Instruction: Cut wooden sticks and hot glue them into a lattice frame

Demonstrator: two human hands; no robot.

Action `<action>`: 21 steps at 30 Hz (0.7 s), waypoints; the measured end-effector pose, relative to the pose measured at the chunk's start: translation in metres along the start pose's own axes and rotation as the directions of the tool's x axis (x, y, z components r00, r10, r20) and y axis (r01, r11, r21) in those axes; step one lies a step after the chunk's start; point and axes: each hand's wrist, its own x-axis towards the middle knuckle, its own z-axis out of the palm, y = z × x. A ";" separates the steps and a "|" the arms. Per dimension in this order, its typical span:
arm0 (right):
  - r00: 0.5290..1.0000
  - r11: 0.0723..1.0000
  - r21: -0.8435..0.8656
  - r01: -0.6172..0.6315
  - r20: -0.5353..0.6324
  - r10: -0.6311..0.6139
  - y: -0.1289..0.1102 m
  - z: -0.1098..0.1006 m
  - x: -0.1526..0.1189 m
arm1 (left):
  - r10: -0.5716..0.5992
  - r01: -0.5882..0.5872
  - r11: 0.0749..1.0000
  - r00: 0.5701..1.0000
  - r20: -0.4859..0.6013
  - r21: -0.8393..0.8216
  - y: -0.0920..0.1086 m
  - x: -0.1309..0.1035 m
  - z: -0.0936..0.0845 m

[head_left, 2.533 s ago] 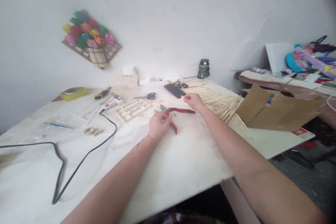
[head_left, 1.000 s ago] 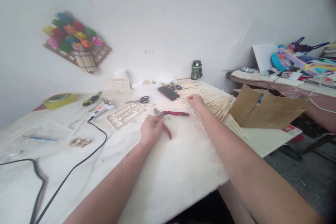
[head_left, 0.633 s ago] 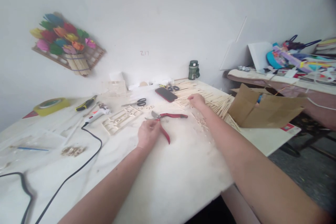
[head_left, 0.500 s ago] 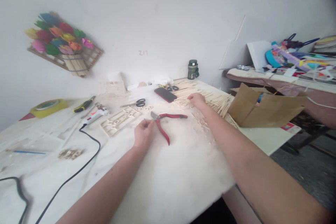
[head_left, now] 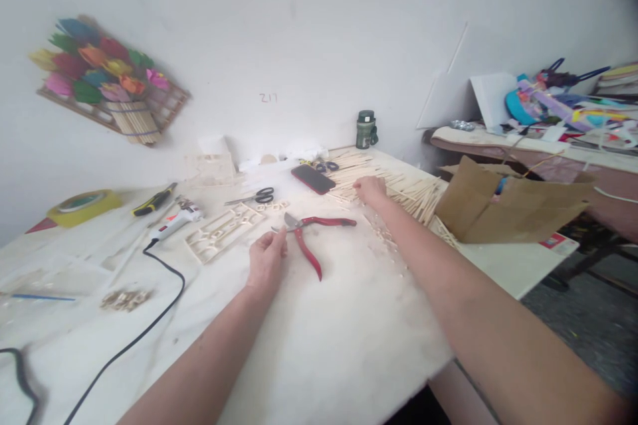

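Observation:
My left hand (head_left: 268, 255) is closed in a pinch at the tip of the red-handled pruning shears (head_left: 306, 239), which lie on the table with spread handles. What its fingertips hold, if anything, is too small to make out. Further off, my right hand (head_left: 370, 190) has its fingers drawn together at the edge of a heap of thin wooden sticks (head_left: 419, 199). Its grip is hidden. Short cut pieces (head_left: 381, 232) are scattered below that wrist. Left of the shears lies a flat wooden lattice frame (head_left: 224, 232), with black-handled scissors (head_left: 256, 196) behind it.
A phone (head_left: 313, 179) and a green bottle (head_left: 365, 129) are toward the back. On the left are a corded glue gun (head_left: 174, 222), a utility knife (head_left: 154, 199), yellow tape (head_left: 84, 207) and a pile of small pieces (head_left: 124, 299). A cardboard box (head_left: 513, 209) stands at right.
The view has shifted slightly, moving the left-side items leftward in the picture. My left hand appears turned a little, still beside the blades. My right hand stays at the sticks.

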 end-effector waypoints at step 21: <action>0.978 0.966 -0.156 0.204 0.072 -0.195 0.005 0.007 0.019 | -0.035 0.033 0.998 0.998 0.044 0.051 0.006 -0.003 0.002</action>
